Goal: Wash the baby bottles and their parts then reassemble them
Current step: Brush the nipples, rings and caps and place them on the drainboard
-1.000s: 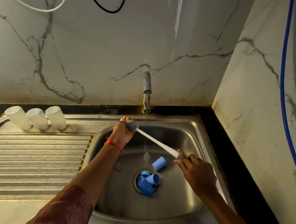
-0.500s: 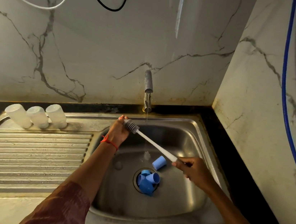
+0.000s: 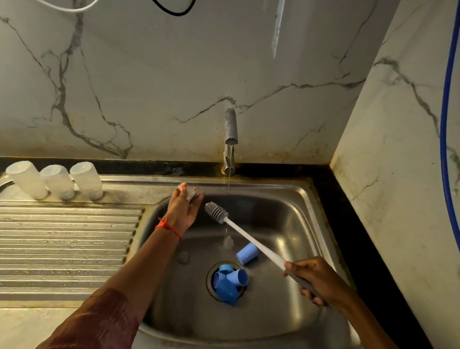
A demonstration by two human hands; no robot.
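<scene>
Clear part [image 3: 192, 194] pinched in my left hand [image 3: 181, 210] over sink [image 3: 291, 211], right hand [image 3: 322, 283] gripping brush [image 3: 254, 243] w/ head just beside it, prob wet, could slip & drop among blue caps [image 3: 227, 284] at drain.

The brush [image 3: 247, 236] head came out of the left grip [image 3: 182, 209], baring a small clear part [image 3: 192, 194] pinched at its fingertips. The right grip [image 3: 318, 281] drew the handle toward the frame's lower right.

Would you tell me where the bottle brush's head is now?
Head view: the brush head hovers over the sink, back left, just right of the left hand.
</scene>
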